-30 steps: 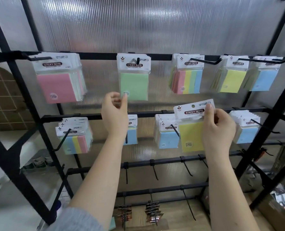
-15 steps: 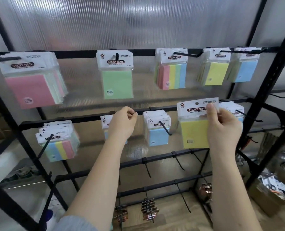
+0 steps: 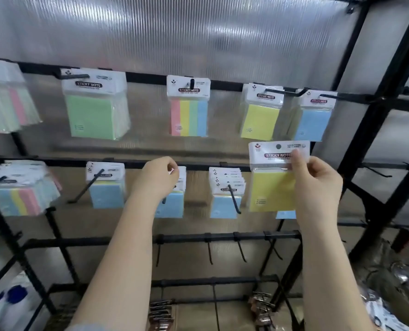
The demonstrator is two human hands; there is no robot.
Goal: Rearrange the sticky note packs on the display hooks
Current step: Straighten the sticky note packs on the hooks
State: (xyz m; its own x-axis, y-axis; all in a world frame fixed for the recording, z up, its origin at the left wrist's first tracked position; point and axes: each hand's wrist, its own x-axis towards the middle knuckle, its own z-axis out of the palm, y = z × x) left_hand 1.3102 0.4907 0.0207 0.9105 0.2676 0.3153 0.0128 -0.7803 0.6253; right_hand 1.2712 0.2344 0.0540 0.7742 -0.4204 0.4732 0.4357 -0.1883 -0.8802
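My right hand pinches the white header card of a yellow sticky note pack, held off the hooks in front of the second row, below the hanging yellow packs. My left hand has its fingers curled in front of a blue pack on the second row; whether it holds that pack is hidden. Other packs hang on the top row: green, striped multicolour and blue. Blue packs hang just left of the held one.
Black rack bars and uprights frame the display. Bare hooks stick out from the third bar. More packs hang at far left. Clips and clutter lie low on the right.
The view swung right, so the rack slid left in frame. My right hand carried the yellow pack rightward along the rack, below the top row's yellow packs. My left hand dropped to the second row and curled.
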